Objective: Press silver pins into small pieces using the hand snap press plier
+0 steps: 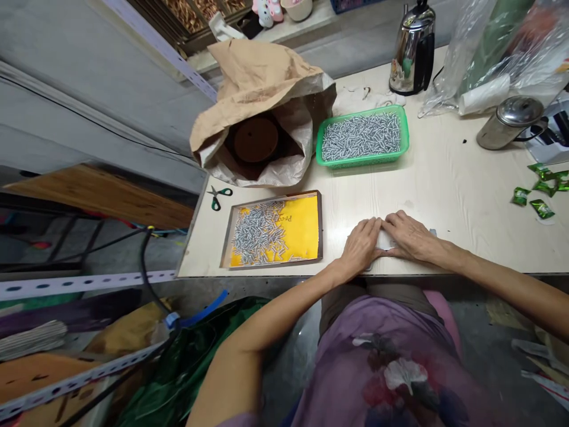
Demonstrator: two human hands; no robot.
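Close to the table's front edge, my left hand (362, 243) and my right hand (409, 237) lie side by side, fingertips almost meeting. Between them shows a small whitish, flat thing (386, 241), which both hands grip. Most of it is hidden under the fingers, so its kind is unclear. Left of my hands stands a shallow tray (320, 228) with a yellow bottom, where small silvery metal pins (255, 234) are heaped on the left side. Behind it, a green plastic basket (362, 160) is filled with similar pins.
An open brown paper sack (262, 71) stands behind the tray. Green-handled scissors (217, 197) lie at the left edge. A steel kettle (411, 53), a lidded metal pot (507, 121), green wrapped sweets (541, 207) and clear plastic bags (462, 65) occupy the back and right.
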